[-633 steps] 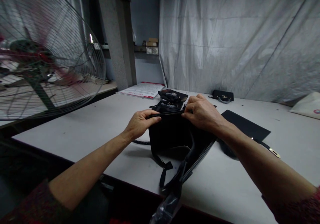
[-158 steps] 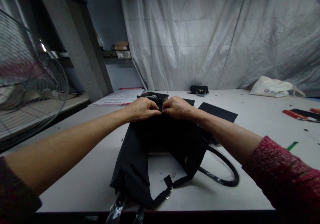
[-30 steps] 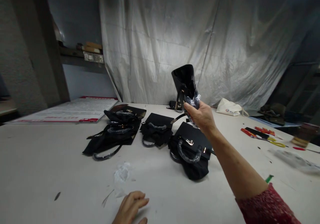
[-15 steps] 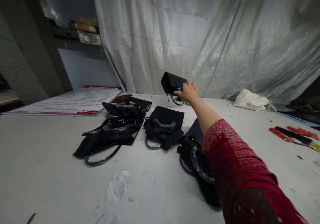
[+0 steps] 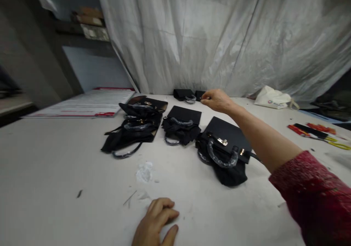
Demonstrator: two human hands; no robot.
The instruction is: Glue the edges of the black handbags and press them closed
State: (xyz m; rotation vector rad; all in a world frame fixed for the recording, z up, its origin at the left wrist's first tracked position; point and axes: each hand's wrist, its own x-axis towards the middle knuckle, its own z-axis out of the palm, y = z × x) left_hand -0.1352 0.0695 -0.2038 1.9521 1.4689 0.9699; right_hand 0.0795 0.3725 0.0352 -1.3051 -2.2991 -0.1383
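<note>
My right hand (image 5: 216,100) is stretched out over the far part of the table, fingers loosely curved with a small gap at the thumb. Nothing shows in its grasp. Just beyond its fingertips lies a small-looking black handbag (image 5: 199,94), partly hidden by the hand. Left of that sits another black handbag (image 5: 183,94) with a wrapped handle. Low in the view, my left hand (image 5: 156,222) lies on the table with fingers apart, holding nothing. Nearer handbags lie flat: one with gold fittings (image 5: 229,136) beneath my right forearm, and one in the middle (image 5: 183,123).
More black handbags (image 5: 137,127) lie overlapping at left. A printed board (image 5: 85,105) rests behind them. At right are a white cloth pouch (image 5: 272,99) and yellow-handled scissors (image 5: 337,143) beside red packets (image 5: 298,130). A grey sheet (image 5: 192,37) hangs behind the white table (image 5: 109,195).
The handbag that my right hand held up now rests at the table's back, released. The right hand has moved slightly right. My left hand has come into view at the bottom.
</note>
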